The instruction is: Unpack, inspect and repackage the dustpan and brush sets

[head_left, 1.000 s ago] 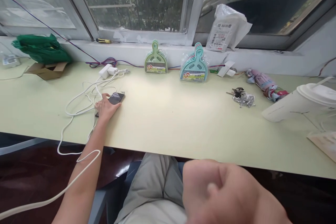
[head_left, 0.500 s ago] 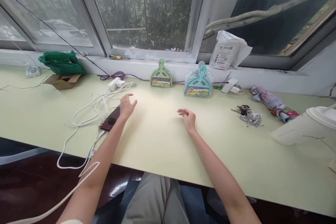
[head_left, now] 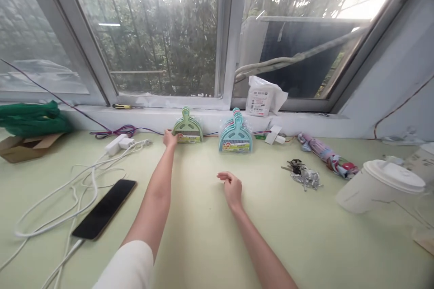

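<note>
My left hand point(head_left: 169, 138) is at the left edge of a stack of green hand dustpans point(head_left: 186, 127) in clear wrap, which stands upright against the wall below the window. Its thumb lies on the front edge, and the other fingers are partly hidden at the side. My right hand point(head_left: 232, 189) rests on the table with its fingers loosely stretched to the left, holding nothing. Beyond it, a stack of blue dustpans point(head_left: 236, 133) with a printed label leans by the wall, a little right of the green one.
On the left lie a phone point(head_left: 104, 210), white cables point(head_left: 93, 180) and a charger point(head_left: 117, 143). A cardboard box point(head_left: 29, 148) sits below a green bag point(head_left: 34, 118). Keys point(head_left: 301, 174), a folded umbrella point(head_left: 327, 156) and a white lidded cup point(head_left: 376, 185) are at right.
My left hand has moved from above the phone forward to the green dustpans. My right hand stays on the table. The view has tilted up and shifted right.
</note>
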A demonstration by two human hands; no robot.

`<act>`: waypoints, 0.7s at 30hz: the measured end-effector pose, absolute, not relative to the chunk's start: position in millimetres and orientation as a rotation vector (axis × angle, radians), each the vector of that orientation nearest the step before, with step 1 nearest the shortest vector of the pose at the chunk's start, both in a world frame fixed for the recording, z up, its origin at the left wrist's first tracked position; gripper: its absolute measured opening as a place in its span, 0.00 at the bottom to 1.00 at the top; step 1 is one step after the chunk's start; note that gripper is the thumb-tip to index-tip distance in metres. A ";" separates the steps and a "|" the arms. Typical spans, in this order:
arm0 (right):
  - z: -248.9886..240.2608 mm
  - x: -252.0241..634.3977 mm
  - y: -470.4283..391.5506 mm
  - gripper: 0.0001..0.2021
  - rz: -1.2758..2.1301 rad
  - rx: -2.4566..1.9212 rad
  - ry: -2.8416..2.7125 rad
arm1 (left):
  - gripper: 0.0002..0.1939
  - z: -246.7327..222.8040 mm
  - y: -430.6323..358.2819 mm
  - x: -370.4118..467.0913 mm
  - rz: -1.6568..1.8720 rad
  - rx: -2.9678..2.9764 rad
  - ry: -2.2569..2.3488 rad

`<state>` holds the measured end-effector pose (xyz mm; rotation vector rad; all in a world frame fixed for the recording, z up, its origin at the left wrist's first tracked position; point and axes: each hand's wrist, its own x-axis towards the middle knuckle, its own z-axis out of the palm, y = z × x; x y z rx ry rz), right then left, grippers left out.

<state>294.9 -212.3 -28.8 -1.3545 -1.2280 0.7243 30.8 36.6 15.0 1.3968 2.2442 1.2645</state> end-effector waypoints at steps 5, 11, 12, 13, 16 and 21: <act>-26.0 293.1 -213.1 0.19 0.741 -1.366 -1.231 | 0.16 13.5 34.2 9.9 1.273 1.518 2.182; -29.5 295.8 -213.9 0.19 0.729 -1.385 -1.290 | 0.16 31.5 -1.4 5.5 1.075 1.515 1.747; -30.1 296.1 -214.1 0.19 0.714 -1.390 -1.310 | 0.16 34.4 -11.3 7.6 1.049 1.509 1.683; -30.4 296.0 -214.5 0.19 0.689 -1.398 -1.336 | 0.16 36.5 -22.6 10.4 1.019 1.491 1.609; -27.4 292.9 -219.2 0.20 0.512 -1.415 -1.429 | 0.17 35.3 -66.2 22.5 0.950 1.327 1.353; -16.4 278.6 -243.3 0.18 0.198 -1.120 -1.827 | 0.13 7.9 -149.6 49.8 1.154 1.106 1.176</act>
